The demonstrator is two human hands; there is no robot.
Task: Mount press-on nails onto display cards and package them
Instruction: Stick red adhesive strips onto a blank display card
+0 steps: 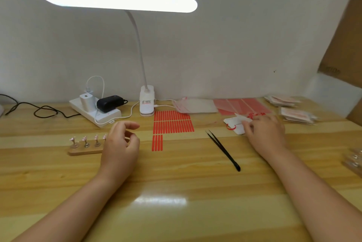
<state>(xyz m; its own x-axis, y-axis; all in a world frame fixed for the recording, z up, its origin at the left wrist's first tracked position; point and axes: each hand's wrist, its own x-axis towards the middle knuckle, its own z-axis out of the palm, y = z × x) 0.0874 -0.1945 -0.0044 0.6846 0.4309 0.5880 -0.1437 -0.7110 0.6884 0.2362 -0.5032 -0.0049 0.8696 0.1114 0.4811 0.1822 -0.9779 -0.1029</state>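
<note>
Left hand: the left hand (119, 143) is held just over the wooden table (176, 192), in front of the right end of the nail stand. Its fingers are loosely curled with gaps between them. They hold nothing.

Right hand: the right hand (264, 132) reaches to the far right side of the table and lies on the white display card (234, 124). Its fingers are bent down onto the card and seem to pinch its near edge, but the hand is blurry so this is not sure.

Display card: it lies flat, with a small red loop at its left edge. Something red sits on top of it by the fingertips, too blurry to name.

Nail stand: a small wooden bar (85, 150) with little pegs standing up on it. Pink press-on nails (85, 138) sit on top of the pegs. The left hand hides the bar's right end.

Red strips: a sheet of thin red strips (172, 122) lies flat in the middle, between the two hands.

Tweezers: black tweezers (223, 150) lie on the table, near the right hand but not touching it.

Bags: clear bags (195, 105) lie by the wall, and packed stacks (297, 116) sit to the far right.

Lamp: a white clip lamp (147, 100) stands at the back, switched on.

Power strip: a white power strip (96, 112) with plugs in it lies left of the lamp.
</note>
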